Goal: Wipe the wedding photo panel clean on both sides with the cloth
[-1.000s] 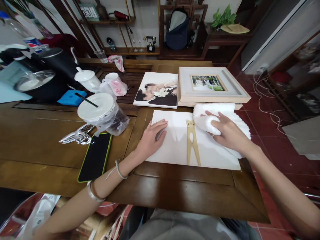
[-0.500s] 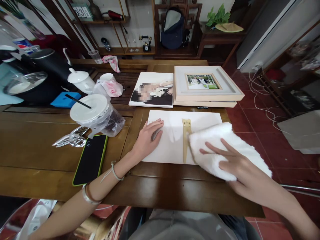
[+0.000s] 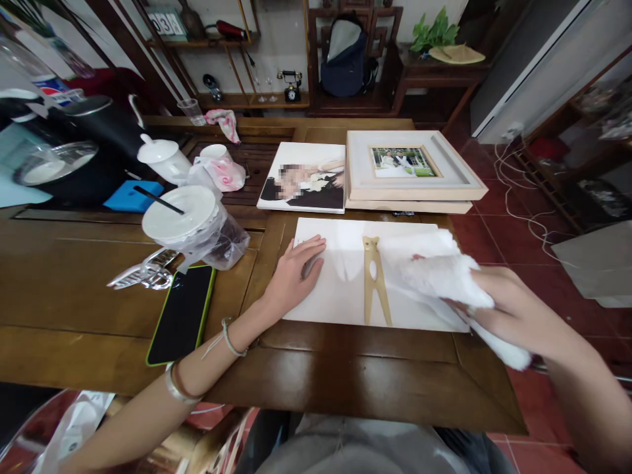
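A white rectangular board [image 3: 336,289] lies flat near the table's front edge. Fixed or resting on its middle is a gold, A-shaped piece [image 3: 374,280] with small holes at its top, like a frame's stand leg. My left hand [image 3: 297,273] lies with its fingers stretched out on the board's left side, holding nothing. At the right side, my right hand [image 3: 503,303] is closed on a fluffy white cloth [image 3: 439,276], bunched in the fingers. One end of the cloth hangs down past the board's right corner; some fingers are hidden in it.
Behind the board lie a photo panel [image 3: 303,181] and stacked picture frames [image 3: 417,164]. To the left are a phone [image 3: 182,316], a lidded cup in plastic [image 3: 180,214], shiny wrapped items [image 3: 145,270], a blue packet [image 3: 133,195] and a white teapot [image 3: 162,158].
My right hand has gathered up the cloth and shifted right, uncovering the gold piece's right leg and the board's lower right corner. The left hand stays put.
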`<state>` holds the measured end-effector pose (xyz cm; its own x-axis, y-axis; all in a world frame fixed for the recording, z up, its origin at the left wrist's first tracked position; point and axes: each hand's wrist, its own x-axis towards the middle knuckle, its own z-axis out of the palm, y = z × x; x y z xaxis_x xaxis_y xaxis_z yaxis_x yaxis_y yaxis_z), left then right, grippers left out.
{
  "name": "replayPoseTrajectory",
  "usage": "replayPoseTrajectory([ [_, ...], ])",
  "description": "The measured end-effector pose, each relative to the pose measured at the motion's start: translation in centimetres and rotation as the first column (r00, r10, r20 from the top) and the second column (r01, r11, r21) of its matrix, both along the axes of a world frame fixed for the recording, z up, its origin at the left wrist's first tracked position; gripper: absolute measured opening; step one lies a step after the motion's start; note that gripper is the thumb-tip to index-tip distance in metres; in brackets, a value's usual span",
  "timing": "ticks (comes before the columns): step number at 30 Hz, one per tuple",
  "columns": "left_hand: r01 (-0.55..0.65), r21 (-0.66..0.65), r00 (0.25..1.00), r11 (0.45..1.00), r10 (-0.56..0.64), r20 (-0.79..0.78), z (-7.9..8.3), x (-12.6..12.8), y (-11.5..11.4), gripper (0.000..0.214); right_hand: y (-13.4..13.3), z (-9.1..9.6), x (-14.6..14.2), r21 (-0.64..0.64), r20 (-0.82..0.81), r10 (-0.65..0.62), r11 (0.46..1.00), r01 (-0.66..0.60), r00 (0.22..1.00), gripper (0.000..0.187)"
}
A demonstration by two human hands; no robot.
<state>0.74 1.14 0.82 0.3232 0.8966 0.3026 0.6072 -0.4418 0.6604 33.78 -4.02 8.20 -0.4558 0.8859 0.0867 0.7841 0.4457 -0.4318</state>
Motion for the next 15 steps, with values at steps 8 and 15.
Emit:
replayPoseTrajectory([
  [8,0.002,-0.006,1.0,1.0,-0.002,0.004,-0.2,-0.1,0.0,0.03,7.0,-2.6,-5.6,0.123,0.092,0.027,0.992,-0.038,0.995,0.01],
  [15,0.002,-0.014,1.0,1.0,-0.002,0.006,0.0,0.0,0.0,0.03,4.3,-3.5,-6.6,0.205,0.123,0.106,0.97,-0.13,0.987,0.028],
])
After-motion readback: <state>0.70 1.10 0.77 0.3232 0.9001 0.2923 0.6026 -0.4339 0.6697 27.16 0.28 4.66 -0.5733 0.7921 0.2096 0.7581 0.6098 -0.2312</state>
